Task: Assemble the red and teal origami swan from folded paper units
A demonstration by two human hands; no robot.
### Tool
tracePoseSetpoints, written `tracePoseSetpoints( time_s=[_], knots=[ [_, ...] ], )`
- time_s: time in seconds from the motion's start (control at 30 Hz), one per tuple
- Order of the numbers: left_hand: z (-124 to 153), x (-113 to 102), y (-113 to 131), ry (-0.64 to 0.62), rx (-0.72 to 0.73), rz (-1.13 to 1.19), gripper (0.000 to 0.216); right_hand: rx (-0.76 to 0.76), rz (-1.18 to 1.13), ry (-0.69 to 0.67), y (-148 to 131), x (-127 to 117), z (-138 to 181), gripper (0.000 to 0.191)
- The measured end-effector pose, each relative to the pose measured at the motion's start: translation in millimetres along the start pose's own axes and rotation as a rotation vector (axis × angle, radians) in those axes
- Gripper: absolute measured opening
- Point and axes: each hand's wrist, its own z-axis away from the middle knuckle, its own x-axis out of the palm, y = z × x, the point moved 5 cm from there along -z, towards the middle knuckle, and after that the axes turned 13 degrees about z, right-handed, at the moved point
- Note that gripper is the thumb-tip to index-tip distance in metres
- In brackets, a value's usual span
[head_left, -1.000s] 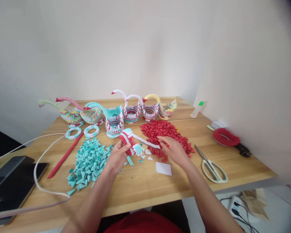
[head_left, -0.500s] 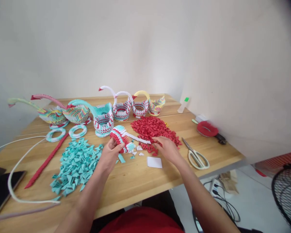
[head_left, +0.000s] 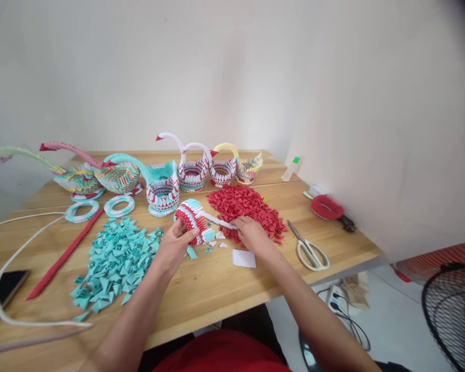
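My left hand (head_left: pixel 173 247) grips a partly built folded-paper model (head_left: pixel 191 217) of red, white and teal pieces, held just above the wooden table (head_left: pixel 217 289). A thin white strip of joined pieces (head_left: pixel 217 221) runs from the model to the right. My right hand (head_left: pixel 251 235) rests with curled fingers at the near edge of the pile of red folded triangles (head_left: pixel 248 206), beside the strip's end; what the fingers pinch is hidden. A pile of teal folded triangles (head_left: pixel 114 261) lies left of my left hand.
Finished paper swans (head_left: pixel 163 188) and baskets (head_left: pixel 221 173) line the back of the table, with two teal rings (head_left: pixel 118 205) before them. Scissors (head_left: pixel 308 248), a white paper square (head_left: pixel 244 258), a red strip (head_left: pixel 62 256), a white cable (head_left: pixel 8 263), a glue bottle (head_left: pixel 290 168). A fan (head_left: pixel 455 305) stands on the floor at the right.
The view has swung to the right, bringing the fan into sight. My right hand has slid left along the red pile toward the strip's end. The left hand keeps its hold on the model.
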Motion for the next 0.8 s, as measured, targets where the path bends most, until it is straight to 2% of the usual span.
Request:
tracePoseSetpoints(
  time_s=[0.23,0.37,0.47,0.53,0.6,0.67,0.73,0.8],
  knots=[
    [0,-1,-1,-0.004,0.003,-0.016,0.055,0.045,-0.012,-0.021,1,-2,2,0.025],
    [0,-2,-2,-0.012,0.002,-0.029,0.056,0.042,0.055,-0.071,0,-6,3,0.017],
    [0,-1,-2,-0.019,-0.001,-0.031,0.058,0.016,0.089,-0.122,4,-13,7,0.018],
    [0,-2,-2,-0.015,-0.001,-0.026,0.059,0.028,0.028,-0.085,10,-25,12,0.022],
    [0,-1,-2,-0.017,-0.001,-0.028,0.059,0.043,-0.154,0.038,12,-40,17,0.024],
    [1,0,-4,-0.034,-0.009,-0.029,0.059,0.054,-0.472,0.149,9,-52,20,0.021],
    [1,1,-6,-0.061,-0.021,-0.024,0.058,0.093,-0.812,0.125,0,-52,20,0.017],
    [2,2,-7,-0.081,-0.030,-0.020,0.056,0.170,-1.057,0.119,-12,-47,17,0.018]
  ],
)
